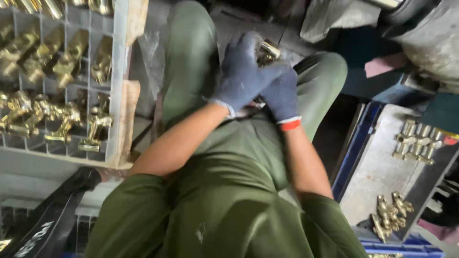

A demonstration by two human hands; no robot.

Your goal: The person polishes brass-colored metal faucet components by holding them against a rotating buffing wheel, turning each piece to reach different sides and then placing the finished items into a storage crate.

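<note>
Cluttered workshop floor surrounds the seated person; over the lap, the left hand [244, 71] and right hand [282, 95], both gloved, close together on a brass fitting [267, 51] poking out up-right above the fingers, left hand nearer it

A black strap or band [45, 227] with white lettering lies at the lower left, running diagonally from the bottom edge up toward the corner of the white crate; the print is too blurred to make out as more than pale letters on black. A crumpled sheet of clear plastic wrapping [152, 52] sits just beside the crate's right wall, near the top. A grey-white plastic bag or sack [334, 14] is bunched at the top right. No screens or signs show.
</note>
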